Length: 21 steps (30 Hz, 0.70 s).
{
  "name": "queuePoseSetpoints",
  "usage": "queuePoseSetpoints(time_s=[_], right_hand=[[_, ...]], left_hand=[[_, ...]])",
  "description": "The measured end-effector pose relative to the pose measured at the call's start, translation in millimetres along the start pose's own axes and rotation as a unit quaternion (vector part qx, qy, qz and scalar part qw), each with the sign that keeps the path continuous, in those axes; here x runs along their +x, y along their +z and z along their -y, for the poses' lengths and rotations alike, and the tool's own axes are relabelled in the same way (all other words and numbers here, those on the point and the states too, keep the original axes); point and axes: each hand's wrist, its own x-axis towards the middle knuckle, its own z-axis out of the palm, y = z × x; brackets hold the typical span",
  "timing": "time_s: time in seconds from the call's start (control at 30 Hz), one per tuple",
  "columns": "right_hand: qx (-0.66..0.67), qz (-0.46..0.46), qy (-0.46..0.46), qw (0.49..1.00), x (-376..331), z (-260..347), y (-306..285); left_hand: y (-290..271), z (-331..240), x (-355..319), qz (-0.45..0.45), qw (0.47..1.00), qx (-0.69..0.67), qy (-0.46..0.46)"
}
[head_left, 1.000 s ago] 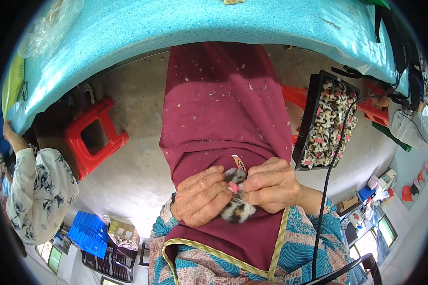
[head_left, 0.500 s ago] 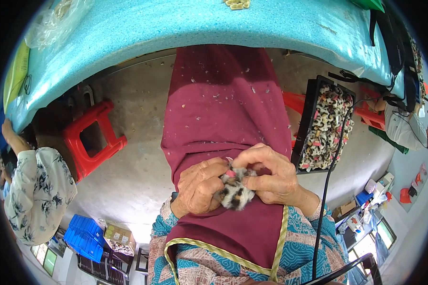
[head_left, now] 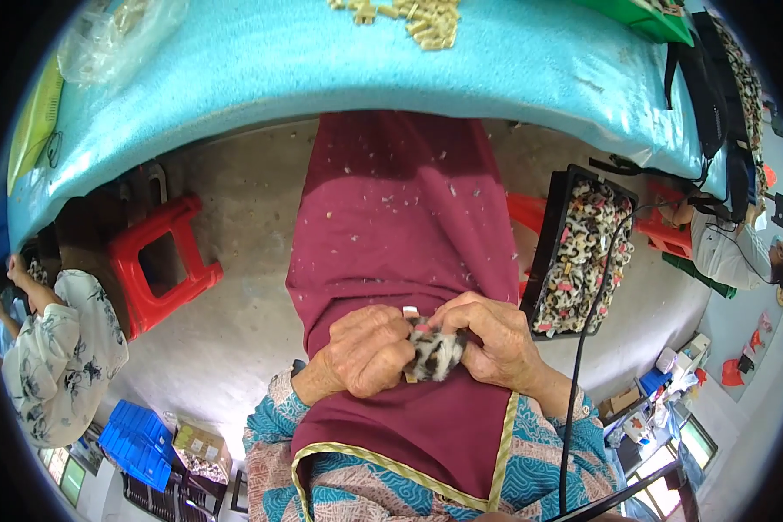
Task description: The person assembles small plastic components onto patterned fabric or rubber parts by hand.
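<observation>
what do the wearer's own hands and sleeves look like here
The left hand and right hand are gloveless. Both sleeves are patterned in teal and pinkish beige with swirling lines. Something dark, too small to identify, shows by the left cuff. A thin black cable crosses before the right sleeve.

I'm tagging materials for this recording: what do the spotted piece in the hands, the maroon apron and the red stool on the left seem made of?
Spotted piece: fluffy, matte fur or faux fur, judging by its fuzzy edge; which one I can't tell.
Maroon apron: matte cloth, from its soft folds.
Red stool: probably smooth moulded plastic, given its uniform colour and rounded edges.
</observation>
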Motion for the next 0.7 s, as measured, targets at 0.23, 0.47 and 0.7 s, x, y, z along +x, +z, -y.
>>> queuePoseSetpoints(time_s=[0.23,0.47,0.7], right_hand=[[0.032,0.076,-0.063,0.995,-7.5,-30.8,-22.7],[0.019,0.047,-0.177,0.983,-0.2,-52.9,-36.1],[-0.028,-0.123,-0.342,0.931,38.5,-38.6,-44.5]], left_hand=[[6.0,0.9,19.1,0.1,0.994,0.02,0.049],[10.6,-1.1,54.6,0.185,0.982,-0.035,0.017],[3.5,-3.7,98.6,0.069,0.991,0.101,0.051]])
